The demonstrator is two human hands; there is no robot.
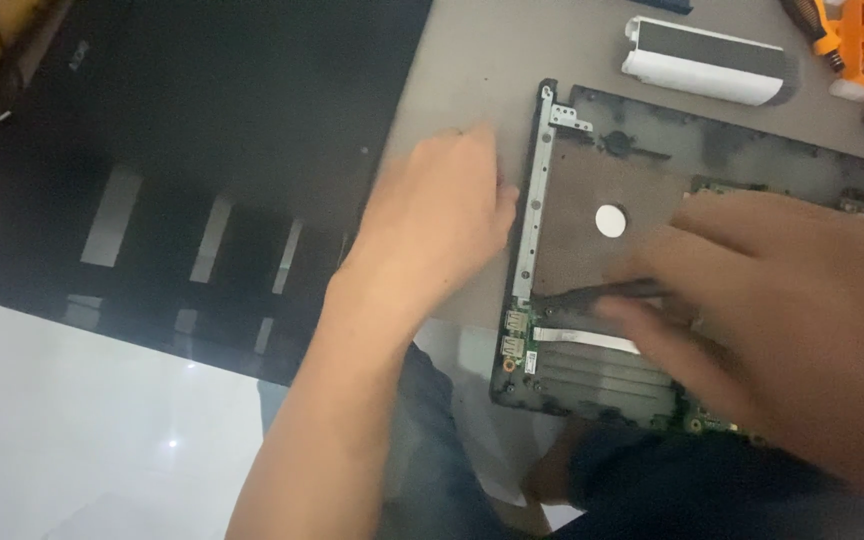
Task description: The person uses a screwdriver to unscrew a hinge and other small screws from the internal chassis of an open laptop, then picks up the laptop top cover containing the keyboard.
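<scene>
Head view: an opened laptop chassis [592, 260], matte dark plastic with a metal side rail, lay at 3 o'clock on the grey table [472, 60]. Right hand [782, 310], blurred, pinched a thin black tool [602, 293]. Left hand [442, 215] rested loosely curled, empty, beside the rail.

Bare mat [452, 70] above left hand [442, 215] — white battery [707, 62] behind chassis [592, 200]

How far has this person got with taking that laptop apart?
Already done, it seems: the laptop base lies open with its cover off, circuit board exposed, and a white battery pack lies apart. In hand: the right hand works a thin black tool inside, blurred; the left hand rests beside the base's edge. Left: the board and metal bracket remain in place.
</scene>
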